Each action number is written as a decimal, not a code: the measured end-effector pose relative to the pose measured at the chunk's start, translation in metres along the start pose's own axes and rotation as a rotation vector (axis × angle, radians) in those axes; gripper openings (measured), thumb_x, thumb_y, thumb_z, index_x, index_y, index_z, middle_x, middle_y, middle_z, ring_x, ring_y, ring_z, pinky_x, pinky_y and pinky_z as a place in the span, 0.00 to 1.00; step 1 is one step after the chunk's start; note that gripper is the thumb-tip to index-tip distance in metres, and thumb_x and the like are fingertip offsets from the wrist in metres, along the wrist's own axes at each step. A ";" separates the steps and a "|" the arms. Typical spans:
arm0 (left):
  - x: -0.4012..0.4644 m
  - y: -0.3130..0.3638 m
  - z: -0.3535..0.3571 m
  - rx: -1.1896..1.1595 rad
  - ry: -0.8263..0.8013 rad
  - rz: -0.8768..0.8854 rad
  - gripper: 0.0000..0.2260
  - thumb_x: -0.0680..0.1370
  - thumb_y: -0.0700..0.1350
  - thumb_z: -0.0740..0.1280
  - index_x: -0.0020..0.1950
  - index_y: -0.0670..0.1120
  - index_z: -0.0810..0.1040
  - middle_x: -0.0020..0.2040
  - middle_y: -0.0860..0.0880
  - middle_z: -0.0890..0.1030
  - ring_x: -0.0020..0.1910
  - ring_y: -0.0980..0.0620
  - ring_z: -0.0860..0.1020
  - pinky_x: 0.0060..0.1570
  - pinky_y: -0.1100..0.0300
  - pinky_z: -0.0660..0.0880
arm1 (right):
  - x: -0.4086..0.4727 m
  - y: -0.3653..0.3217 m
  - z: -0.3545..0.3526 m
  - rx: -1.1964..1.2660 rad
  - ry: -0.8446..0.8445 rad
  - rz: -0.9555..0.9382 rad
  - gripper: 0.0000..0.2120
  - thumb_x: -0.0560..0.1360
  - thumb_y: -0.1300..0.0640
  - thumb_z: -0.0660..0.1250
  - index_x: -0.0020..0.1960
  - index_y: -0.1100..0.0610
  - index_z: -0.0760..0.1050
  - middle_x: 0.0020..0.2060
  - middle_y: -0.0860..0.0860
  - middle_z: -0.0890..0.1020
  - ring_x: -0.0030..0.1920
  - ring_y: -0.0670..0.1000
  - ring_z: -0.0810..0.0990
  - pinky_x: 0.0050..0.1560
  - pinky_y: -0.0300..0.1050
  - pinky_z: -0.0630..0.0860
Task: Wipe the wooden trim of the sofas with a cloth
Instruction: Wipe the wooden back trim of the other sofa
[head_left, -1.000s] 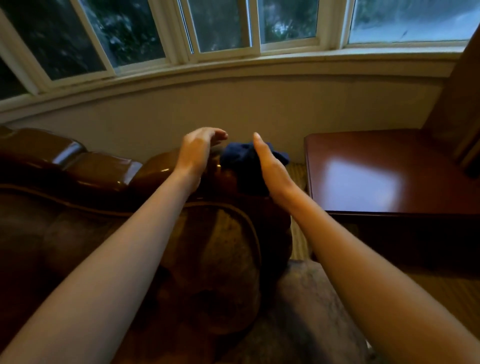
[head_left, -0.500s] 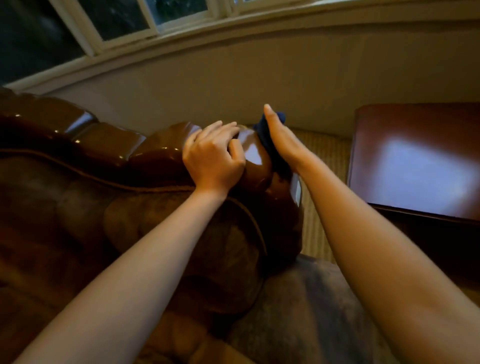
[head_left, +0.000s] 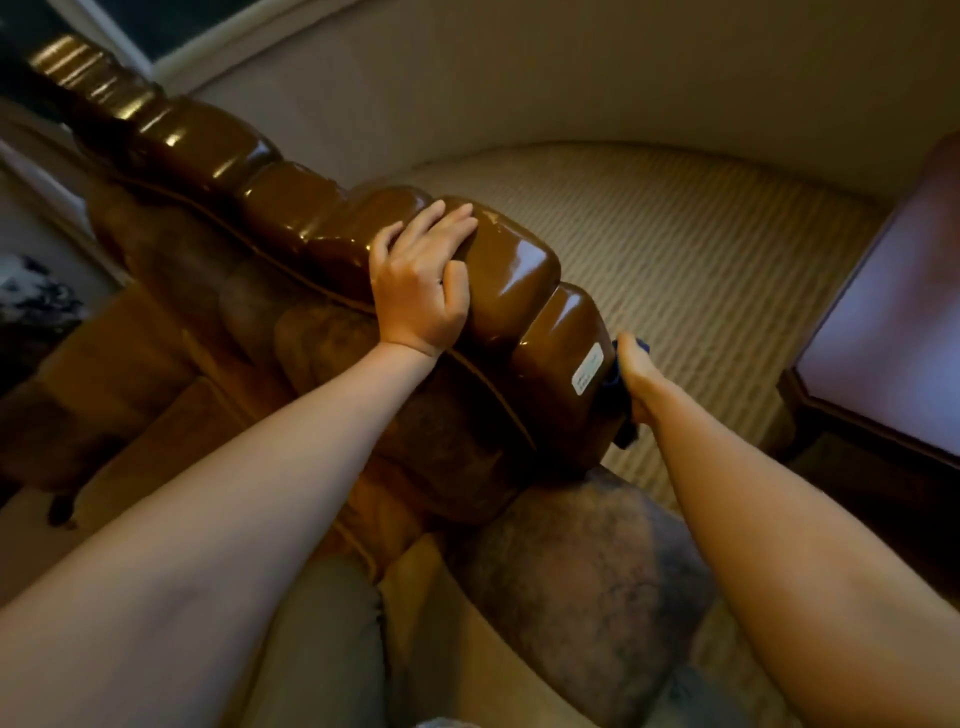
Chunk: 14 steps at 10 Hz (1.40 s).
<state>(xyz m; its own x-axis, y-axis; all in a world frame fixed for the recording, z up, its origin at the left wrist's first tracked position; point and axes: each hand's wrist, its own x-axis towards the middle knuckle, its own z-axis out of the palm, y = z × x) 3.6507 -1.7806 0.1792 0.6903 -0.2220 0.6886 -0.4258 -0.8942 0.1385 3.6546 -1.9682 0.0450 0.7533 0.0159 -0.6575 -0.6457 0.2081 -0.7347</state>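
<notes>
The sofa's glossy brown wooden trim (head_left: 519, 270) runs from the upper left down to its end at the centre right, above the patterned upholstered back. My left hand (head_left: 421, 280) lies flat over the top of the trim near that end, fingers spread across it. My right hand (head_left: 636, 374) is behind the trim's end and presses a dark blue cloth (head_left: 621, 410) against its back side. Only small edges of the cloth show beside the hand. A white sticker (head_left: 587, 370) sits on the trim's end face.
A dark red wooden side table (head_left: 893, 332) stands at the right. Striped beige carpet (head_left: 675, 249) fills the gap between sofa and curved wall. A rounded upholstered sofa arm (head_left: 587, 582) is below the trim's end. A window frame shows at the top left.
My view has tilted down and leaned over the sofa back. My right hand with the cloth has slid down from the top of the trim's end to its back side. My left hand stays on top.
</notes>
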 end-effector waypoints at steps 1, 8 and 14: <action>0.001 0.007 -0.001 0.036 -0.050 -0.061 0.19 0.74 0.44 0.55 0.57 0.44 0.81 0.60 0.48 0.80 0.64 0.49 0.74 0.65 0.49 0.60 | -0.028 -0.014 0.008 0.012 0.088 0.067 0.21 0.78 0.46 0.49 0.41 0.59 0.71 0.35 0.56 0.77 0.39 0.55 0.77 0.45 0.46 0.73; 0.021 0.035 -0.061 -0.450 -0.009 -0.887 0.10 0.74 0.43 0.59 0.36 0.40 0.74 0.34 0.48 0.74 0.35 0.51 0.72 0.38 0.58 0.67 | -0.095 -0.010 0.052 -2.469 -0.370 -1.375 0.23 0.80 0.59 0.52 0.73 0.66 0.56 0.74 0.58 0.60 0.74 0.58 0.54 0.64 0.58 0.33; -0.119 0.057 -0.015 -0.148 -1.022 -0.678 0.12 0.80 0.37 0.59 0.61 0.41 0.75 0.60 0.41 0.74 0.57 0.41 0.74 0.57 0.52 0.71 | -0.095 0.038 0.003 -2.088 -0.447 -0.732 0.13 0.72 0.54 0.68 0.54 0.57 0.80 0.45 0.48 0.81 0.48 0.48 0.79 0.55 0.38 0.75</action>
<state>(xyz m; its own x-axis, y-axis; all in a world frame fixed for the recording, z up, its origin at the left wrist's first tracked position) 3.5353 -1.7992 0.1156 0.9090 0.0071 -0.4168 0.1795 -0.9091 0.3759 3.5584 -1.9590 0.0802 0.6247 0.6515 -0.4303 0.7061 -0.7067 -0.0449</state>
